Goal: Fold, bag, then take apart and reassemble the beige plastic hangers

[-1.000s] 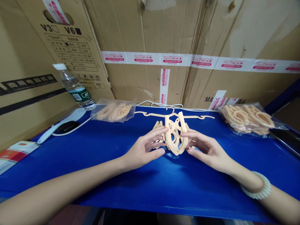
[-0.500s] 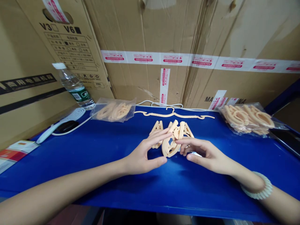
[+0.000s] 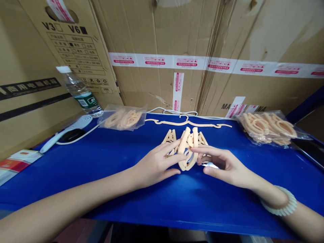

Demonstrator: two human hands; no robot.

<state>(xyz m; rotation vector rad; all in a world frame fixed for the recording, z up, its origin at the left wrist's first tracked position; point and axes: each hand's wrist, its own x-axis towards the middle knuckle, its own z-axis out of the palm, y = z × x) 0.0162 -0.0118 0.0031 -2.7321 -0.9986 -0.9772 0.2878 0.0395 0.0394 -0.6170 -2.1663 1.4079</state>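
it looks like a storeroom or workshop corner: taped cardboard boxes point(image 3: 157, 33) line a blue table point(image 3: 215, 206).

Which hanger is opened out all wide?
The hanger at the back, between the left bag and the right bag. Its arms spread out sideways; the hangers in front and those in the bags look folded up.

Light was diffuse, fairly dim. Soft shadow fell on blue tabletop point(image 3: 121, 152) below left hand point(image 3: 155, 165); right-side plastic bag point(image 3: 268, 130) caught glints. Carton print point(image 3: 76, 54) was soft, left forearm point(image 3: 83, 199) wide-angle stretched.
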